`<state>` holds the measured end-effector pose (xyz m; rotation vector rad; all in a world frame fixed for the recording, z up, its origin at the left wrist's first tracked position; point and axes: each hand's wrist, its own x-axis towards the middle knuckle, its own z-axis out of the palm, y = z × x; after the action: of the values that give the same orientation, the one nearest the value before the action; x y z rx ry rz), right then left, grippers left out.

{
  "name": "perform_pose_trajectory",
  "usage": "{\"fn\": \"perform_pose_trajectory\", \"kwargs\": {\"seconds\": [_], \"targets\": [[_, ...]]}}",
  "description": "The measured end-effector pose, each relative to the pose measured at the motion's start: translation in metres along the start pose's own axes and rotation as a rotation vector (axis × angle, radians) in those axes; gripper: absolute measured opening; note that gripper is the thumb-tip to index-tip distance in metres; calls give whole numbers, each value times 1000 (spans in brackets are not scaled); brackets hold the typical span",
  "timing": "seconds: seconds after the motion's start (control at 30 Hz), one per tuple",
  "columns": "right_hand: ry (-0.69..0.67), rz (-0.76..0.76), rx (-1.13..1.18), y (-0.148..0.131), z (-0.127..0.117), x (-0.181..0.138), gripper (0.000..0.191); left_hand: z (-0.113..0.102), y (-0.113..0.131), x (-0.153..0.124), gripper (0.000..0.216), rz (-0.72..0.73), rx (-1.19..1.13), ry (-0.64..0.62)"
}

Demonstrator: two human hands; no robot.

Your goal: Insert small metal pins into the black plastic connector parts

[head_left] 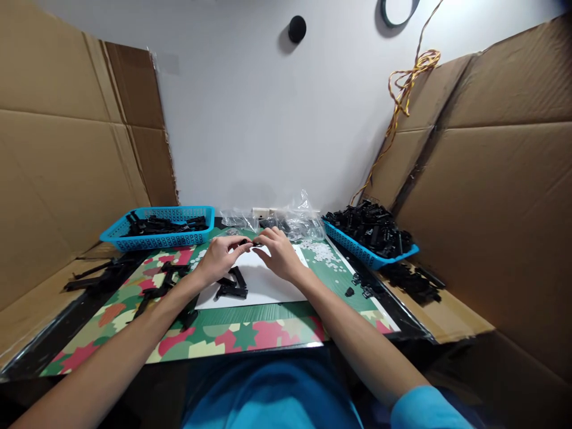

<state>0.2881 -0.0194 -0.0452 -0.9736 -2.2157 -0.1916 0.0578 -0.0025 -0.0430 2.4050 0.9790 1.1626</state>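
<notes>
My left hand (pixel 222 255) and my right hand (pixel 280 252) meet above a white sheet (pixel 263 286) on the camouflage-patterned mat (pixel 250 333). Both pinch a small black plastic part (pixel 250 243) between their fingertips. A few more black parts (pixel 232 285) lie on the sheet just below my left hand. A scatter of tiny white pieces (pixel 322 252) lies on the mat to the right of my right hand.
A blue basket (pixel 134 238) with black parts stands at the back left; another blue basket (pixel 357 250) heaped with black parts stands at the right. Loose black parts (pixel 411 281) lie beside it, and others (pixel 107 275) on the left. Clear plastic bags (pixel 295 220) sit at the back. Cardboard walls enclose both sides.
</notes>
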Motion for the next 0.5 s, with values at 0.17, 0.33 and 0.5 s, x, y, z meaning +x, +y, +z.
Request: {"fn": "perform_pose_trajectory", "kwargs": {"seconds": [0.17,0.33,0.5], "targets": [[7,-15,-120,-6,-32,4,25,-9,8,4,44,93,52,63],[148,89,-179,-8,-123,-46,26,-40,67,2,50,250,-7,245],[205,337,-313,33,-229,-139,21,-77,164,-10,67,423,-311,410]]}}
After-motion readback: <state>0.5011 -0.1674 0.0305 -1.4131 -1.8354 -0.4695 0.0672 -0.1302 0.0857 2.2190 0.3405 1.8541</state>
